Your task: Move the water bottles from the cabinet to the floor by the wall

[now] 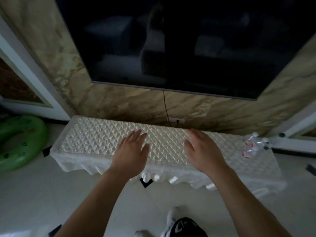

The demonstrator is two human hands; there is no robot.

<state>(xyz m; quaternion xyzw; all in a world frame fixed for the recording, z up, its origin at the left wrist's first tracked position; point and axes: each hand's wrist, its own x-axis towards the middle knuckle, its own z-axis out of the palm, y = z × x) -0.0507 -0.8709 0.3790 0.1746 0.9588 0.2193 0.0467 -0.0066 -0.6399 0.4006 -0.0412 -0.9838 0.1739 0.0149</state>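
View: head camera, looking down past your forearms.
Left hand (132, 149): flat, fingers straight and slightly spread, palm down over the quilted cover (167, 147). You hold nothing. I cannot tell whether it touches the cover.
Right hand (203, 149): same posture, thumb out toward the left hand, nothing held.
Hand spacing: side by side and apart, over the middle of the cabinet (95, 139).
Water bottles (251, 146): clear with red-and-white labels, clustered at the cabinet's right end near the wall (119, 103), well apart from your right hand. I cannot tell whether they sit on the cabinet top or on the floor (51, 194).
Television (171, 40): dark, on the wall above the cabinet.
Green inflatable ring (22, 142): on the floor, left of the cabinet.
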